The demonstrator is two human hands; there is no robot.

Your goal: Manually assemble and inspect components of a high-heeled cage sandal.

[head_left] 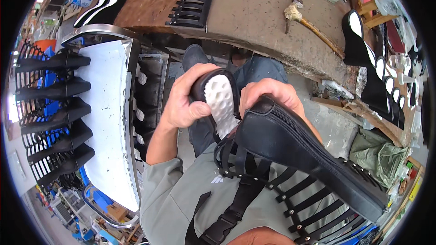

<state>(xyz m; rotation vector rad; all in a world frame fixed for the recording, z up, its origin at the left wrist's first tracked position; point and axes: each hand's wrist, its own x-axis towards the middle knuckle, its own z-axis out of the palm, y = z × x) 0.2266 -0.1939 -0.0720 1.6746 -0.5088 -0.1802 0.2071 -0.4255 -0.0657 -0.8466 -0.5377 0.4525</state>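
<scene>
Close in front of my body is a tall black strappy boot (290,140), tilted, its zipped back panel running toward the lower right. Several thin studded straps hang from it across my grey shirt. My right hand (277,93) is closed round the boot's heel end, partly hidden behind it. A black rounded sole (220,95) with a white dimpled face is gripped by my left hand (184,102), the thumb pressed near its white edge. Sole and heel are side by side; I cannot tell whether they are joined.
Ahead, a worn workbench (250,4) carries a hammer (295,13), another strappy black upper (193,2) and black wedge soles (109,7). More wedge soles (372,70) stand at right. On my left, several strappy boots (56,97) lie along a white-topped stand (106,122).
</scene>
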